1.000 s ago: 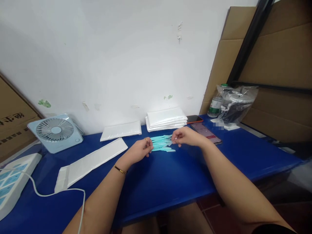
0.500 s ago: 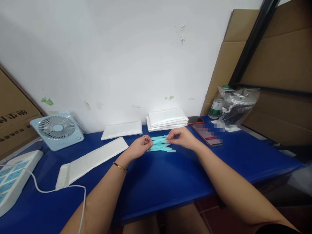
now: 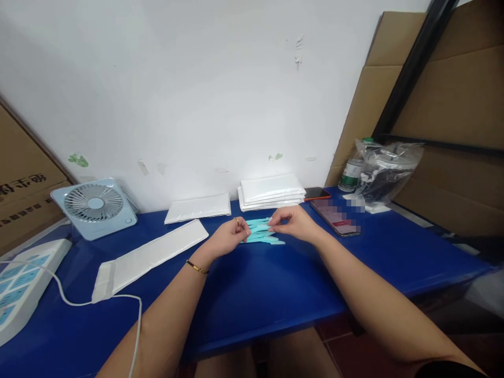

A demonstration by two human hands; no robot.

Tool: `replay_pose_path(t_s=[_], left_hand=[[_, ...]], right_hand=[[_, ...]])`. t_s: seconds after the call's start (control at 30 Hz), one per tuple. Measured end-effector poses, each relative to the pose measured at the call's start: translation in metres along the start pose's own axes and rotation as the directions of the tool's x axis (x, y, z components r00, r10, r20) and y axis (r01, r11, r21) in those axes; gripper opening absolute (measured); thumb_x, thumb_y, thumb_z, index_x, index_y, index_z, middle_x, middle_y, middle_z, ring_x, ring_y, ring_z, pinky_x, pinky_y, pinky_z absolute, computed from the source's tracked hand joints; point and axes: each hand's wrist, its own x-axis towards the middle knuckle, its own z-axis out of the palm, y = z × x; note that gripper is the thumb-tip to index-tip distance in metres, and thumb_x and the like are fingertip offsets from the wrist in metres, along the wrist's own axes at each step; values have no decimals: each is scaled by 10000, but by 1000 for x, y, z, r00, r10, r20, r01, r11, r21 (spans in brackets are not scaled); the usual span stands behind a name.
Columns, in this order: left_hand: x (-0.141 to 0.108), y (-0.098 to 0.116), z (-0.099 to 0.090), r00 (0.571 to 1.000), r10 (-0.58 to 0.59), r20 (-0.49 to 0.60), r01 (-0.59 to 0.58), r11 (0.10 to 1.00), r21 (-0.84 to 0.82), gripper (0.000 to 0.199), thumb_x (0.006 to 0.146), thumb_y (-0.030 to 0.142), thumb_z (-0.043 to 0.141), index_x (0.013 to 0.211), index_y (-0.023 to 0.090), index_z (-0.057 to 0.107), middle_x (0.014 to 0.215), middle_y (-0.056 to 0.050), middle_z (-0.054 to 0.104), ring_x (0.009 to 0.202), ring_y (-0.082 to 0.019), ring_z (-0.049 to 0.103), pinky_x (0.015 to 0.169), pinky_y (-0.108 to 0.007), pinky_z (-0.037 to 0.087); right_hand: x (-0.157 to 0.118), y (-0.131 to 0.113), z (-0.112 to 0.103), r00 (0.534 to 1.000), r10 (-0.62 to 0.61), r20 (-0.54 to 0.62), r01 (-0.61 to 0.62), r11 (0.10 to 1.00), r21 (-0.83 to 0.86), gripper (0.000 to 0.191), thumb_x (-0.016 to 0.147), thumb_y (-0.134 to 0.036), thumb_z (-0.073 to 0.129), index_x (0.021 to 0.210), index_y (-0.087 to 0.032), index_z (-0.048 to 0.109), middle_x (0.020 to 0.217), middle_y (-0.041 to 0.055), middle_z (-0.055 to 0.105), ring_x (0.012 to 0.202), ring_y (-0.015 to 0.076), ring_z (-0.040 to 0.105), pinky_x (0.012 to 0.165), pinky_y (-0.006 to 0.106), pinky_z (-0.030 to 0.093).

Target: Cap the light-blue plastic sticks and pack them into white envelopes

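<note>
Several slim turquoise plastic sticks (image 3: 260, 239), shaped like eyebrow razors, lie side by side on the blue table. Over them, my left hand (image 3: 230, 236) pinches the left end of one turquoise stick (image 3: 259, 229) between thumb and fingers. The fingertips of my right hand (image 3: 290, 223) are closed on its right end. Both hands partly cover the sticks, so their ends are hard to make out. To the left of my left hand lies a long white padded envelope (image 3: 153, 257), its flap end towards the front left.
Behind the hands are a stack of white padded envelopes (image 3: 271, 190) and a flatter envelope pile (image 3: 197, 208). Two phones, one large (image 3: 334, 218) and one orange-edged (image 3: 318, 193), lie right. A fan (image 3: 94, 207), power strip (image 3: 33, 289) and white cable (image 3: 138, 325) are left; a bottle (image 3: 350, 176) stands back right.
The view has shifted slightly. Both hands stay over the turquoise sticks; the stick between them now shows more distinctly, stretched from one hand to the other.
</note>
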Motion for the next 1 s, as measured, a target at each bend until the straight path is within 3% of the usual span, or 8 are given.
replay_pose_path(t_s=[0.13, 0.23, 0.33, 0.43, 0.53, 0.7, 0.83, 1.0], left_hand=[[3, -1, 7, 994, 77, -77, -62, 982, 176, 290, 827, 444, 464, 922, 184, 551, 836, -44, 608, 790, -178, 557, 707, -301, 435], [7, -8, 8, 976, 161, -145, -87, 904, 419, 508, 715, 511, 606, 1115, 205, 538, 1210, -108, 524, 1149, -278, 447, 940, -393, 366], [12, -20, 9, 989, 111, -98, -40, 840, 540, 883, 606, 626, 654, 1324, 186, 386, 1423, -141, 324, 1327, -337, 223, 1063, -449, 217], [16, -27, 11, 998, 32, -55, 5, 820, 572, 901, 679, 668, 557, 1384, 171, 295, 1424, -158, 326, 1321, -334, 245, 1061, -463, 197], [18, -24, 13, 997, 51, -65, -1, 791, 612, 754, 751, 618, 512, 1352, 191, 354, 1336, -147, 427, 1234, -317, 360, 978, -430, 308], [16, -12, 19, 995, 103, 15, -83, 700, 709, 431, 829, 493, 475, 1106, 169, 542, 1026, -129, 582, 1006, -279, 496, 829, -366, 398], [13, -4, 27, 996, 89, 28, -77, 613, 787, 284, 811, 353, 499, 990, 141, 559, 957, -141, 604, 904, -276, 546, 791, -382, 410], [11, 9, 37, 998, 62, 4, -36, 530, 847, 191, 756, 277, 531, 902, 157, 556, 978, -122, 599, 948, -278, 558, 791, -378, 433]], right_hand=[[1, 2, 0, 999, 31, 36, -26, 994, -111, 193, 650, -344, 717, 705, -161, 685, 715, 45, 680, 666, 165, 621, 631, 287, 494], [1, 7, -5, 987, 62, 150, -18, 960, -280, 238, 639, -362, 725, 797, -185, 706, 811, 47, 687, 767, 193, 625, 713, 313, 489], [0, 16, -5, 981, 92, 171, -9, 901, -433, 705, 524, -481, 780, 1149, -203, 610, 1199, 114, 572, 1128, 306, 494, 932, 427, 403], [-1, 26, -1, 958, 217, 186, -85, 839, -538, 1066, 475, -587, 765, 1372, -165, 374, 1396, 185, 353, 1284, 382, 287, 1019, 516, 283], [-1, 28, 5, 934, 222, 281, -33, 835, -550, 868, 635, -579, 677, 1347, -167, 398, 1332, 174, 403, 1219, 345, 364, 990, 480, 325], [1, 15, 21, 932, 93, 349, 134, 808, -573, 339, 753, -263, 590, 1073, -155, 563, 1028, 110, 538, 970, 236, 508, 827, 330, 426], [3, 6, 34, 918, 161, 364, 156, 694, -703, 232, 667, -144, 580, 898, -154, 560, 891, 88, 573, 794, 207, 551, 663, 278, 410], [4, -2, 37, 912, 214, 350, 161, 597, -786, 209, 673, -181, 583, 881, -177, 570, 913, 68, 600, 810, 213, 575, 648, 279, 402]])
